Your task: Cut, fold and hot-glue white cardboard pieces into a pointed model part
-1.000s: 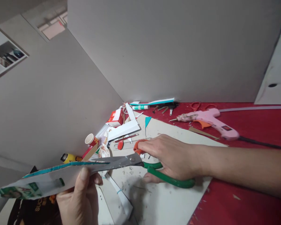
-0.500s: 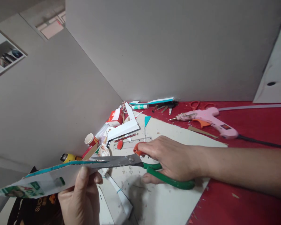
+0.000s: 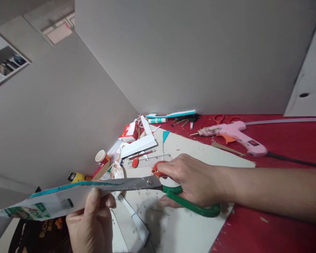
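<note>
My left hand pinches a folded piece of printed card, white with green print and a teal strip along its top edge. The card points toward the lower left, raised above the table. My right hand has its fingers through the orange and green handles of a pair of scissors. The blades point left and lie at the card's right end, just above my left fingertips. They look nearly closed, and the tips are hidden behind or within the card.
A pale board strewn with scraps lies on the red table. A pink glue gun is at the right. A paper cup, yellow bottle, ruler and white strips are beyond my hands.
The scissor blades have come closer together at the card's edge. My right hand and the handles have shifted very slightly. My left hand keeps its hold on the card.
</note>
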The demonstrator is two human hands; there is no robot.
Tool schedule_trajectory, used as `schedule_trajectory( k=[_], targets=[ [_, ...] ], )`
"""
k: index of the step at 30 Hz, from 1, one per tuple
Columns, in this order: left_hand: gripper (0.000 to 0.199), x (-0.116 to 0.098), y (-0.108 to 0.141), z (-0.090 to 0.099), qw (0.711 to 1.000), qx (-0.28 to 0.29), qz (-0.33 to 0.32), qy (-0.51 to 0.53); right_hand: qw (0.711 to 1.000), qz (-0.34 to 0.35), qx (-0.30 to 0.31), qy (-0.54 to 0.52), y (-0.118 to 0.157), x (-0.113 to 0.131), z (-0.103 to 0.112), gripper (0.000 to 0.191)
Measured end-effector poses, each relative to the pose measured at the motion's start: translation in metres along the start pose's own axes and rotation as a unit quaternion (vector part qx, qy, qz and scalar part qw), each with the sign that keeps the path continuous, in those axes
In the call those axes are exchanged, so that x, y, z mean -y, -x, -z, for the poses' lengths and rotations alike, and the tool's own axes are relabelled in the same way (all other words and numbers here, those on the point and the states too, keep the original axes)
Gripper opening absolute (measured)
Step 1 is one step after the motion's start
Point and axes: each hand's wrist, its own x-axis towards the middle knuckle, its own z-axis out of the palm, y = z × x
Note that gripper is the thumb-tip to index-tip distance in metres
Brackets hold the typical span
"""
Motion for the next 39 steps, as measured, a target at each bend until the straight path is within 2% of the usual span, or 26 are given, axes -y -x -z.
schedule_trajectory(
  k=[5,15,21,27,39],
  targets=[
    [0.017,0.001,0.0,0.003,1.0,0.011,-0.002,-0.006,1.0,0.003,-0.01,-0.004,0.0,0.0,-0.001,0.046],
    [0.016,0.003,-0.002,0.004,1.0,0.024,-0.006,0.008,0.999,0.02,-0.034,0.012,0.0,-0.003,-0.001,0.048],
    [0.017,0.004,-0.002,0.005,1.0,0.004,0.011,0.0,1.0,0.001,-0.002,-0.001,0.0,-0.002,-0.002,0.047],
    [0.015,0.01,0.001,-0.001,0.998,0.059,0.033,0.004,0.999,-0.023,0.022,0.02,-0.004,0.002,0.002,0.052],
    [0.016,0.01,0.001,-0.002,0.996,0.08,0.036,0.02,1.0,0.003,-0.016,0.025,-0.001,-0.002,-0.004,0.051]
  ],
)
